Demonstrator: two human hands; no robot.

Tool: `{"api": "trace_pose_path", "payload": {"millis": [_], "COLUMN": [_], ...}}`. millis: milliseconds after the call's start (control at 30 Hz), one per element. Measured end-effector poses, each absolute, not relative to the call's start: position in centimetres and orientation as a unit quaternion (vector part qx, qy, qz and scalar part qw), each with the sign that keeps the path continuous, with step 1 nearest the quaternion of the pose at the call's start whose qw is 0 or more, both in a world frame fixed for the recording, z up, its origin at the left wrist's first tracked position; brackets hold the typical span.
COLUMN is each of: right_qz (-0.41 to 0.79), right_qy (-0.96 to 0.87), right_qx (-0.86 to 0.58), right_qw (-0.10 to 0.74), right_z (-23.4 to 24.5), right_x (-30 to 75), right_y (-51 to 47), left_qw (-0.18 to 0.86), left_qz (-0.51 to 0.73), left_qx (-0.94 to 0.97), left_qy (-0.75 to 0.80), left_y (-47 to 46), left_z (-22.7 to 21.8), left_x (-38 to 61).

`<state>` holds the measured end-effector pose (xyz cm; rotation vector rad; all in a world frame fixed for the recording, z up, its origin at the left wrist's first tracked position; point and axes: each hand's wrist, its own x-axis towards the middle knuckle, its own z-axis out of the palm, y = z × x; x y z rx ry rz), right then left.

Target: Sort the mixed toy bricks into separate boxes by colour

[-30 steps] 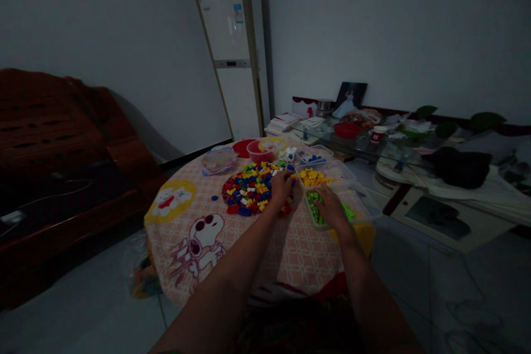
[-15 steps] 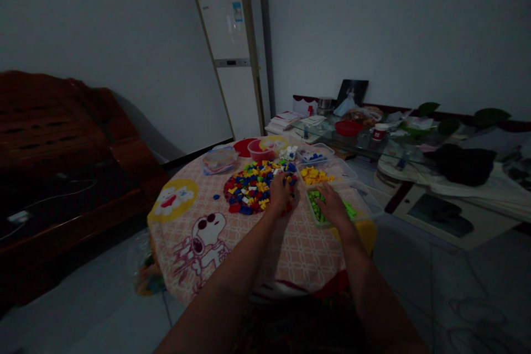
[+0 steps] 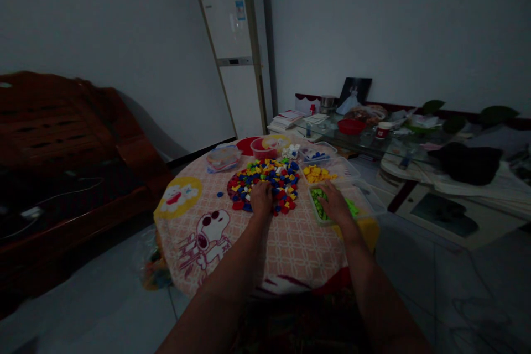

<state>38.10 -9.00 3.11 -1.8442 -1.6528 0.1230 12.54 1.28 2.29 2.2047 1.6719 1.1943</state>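
On the round table lies a mixed heap of toy building bricks (image 3: pixel 282 177) in red, blue, yellow, white and green. My left hand (image 3: pixel 261 198) rests at the heap's near side, its fingers curled down among the bricks. What those fingers pinch, if anything, is hidden. My right hand (image 3: pixel 335 204) lies over a clear plastic box (image 3: pixel 368 199) of green bricks (image 3: pixel 319 202), with its fingers spread and touching or just above them. Directly behind that box, yellow bricks (image 3: pixel 317 173) fill part of another clear box.
Farther back are a box with blue bricks (image 3: pixel 317 156), a small white brick pile (image 3: pixel 291 150), a pink bowl (image 3: pixel 264 147) and a lidded plastic tub (image 3: pixel 223 158). One blue brick (image 3: pixel 219 194) lies left of the heap. A cluttered glass-topped cabinet (image 3: pixel 365 142) stands behind, right.
My left hand has moved from the heap's right side to its near middle. My right hand stays over the green bricks. The view has shifted slightly.
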Motion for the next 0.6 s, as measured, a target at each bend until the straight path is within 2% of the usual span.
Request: {"api": "trace_pose_path", "payload": {"millis": [467, 600], "right_qz": [0.045, 0.039], "right_qy": [-0.627, -0.632], "right_qx": [-0.705, -0.702], "right_qw": [0.329, 0.327], "right_z": [3.3, 3.4], "right_x": [37.9, 37.8], "right_y": [-9.1, -9.3], "left_qw": [0.034, 0.08], "left_qz": [0.418, 0.432], "left_qx": [0.707, 0.73], "left_qy": [0.569, 0.523], "left_y": [1.3, 1.1], "left_z": [2.2, 3.0], "left_x": [12.7, 15.2]}}
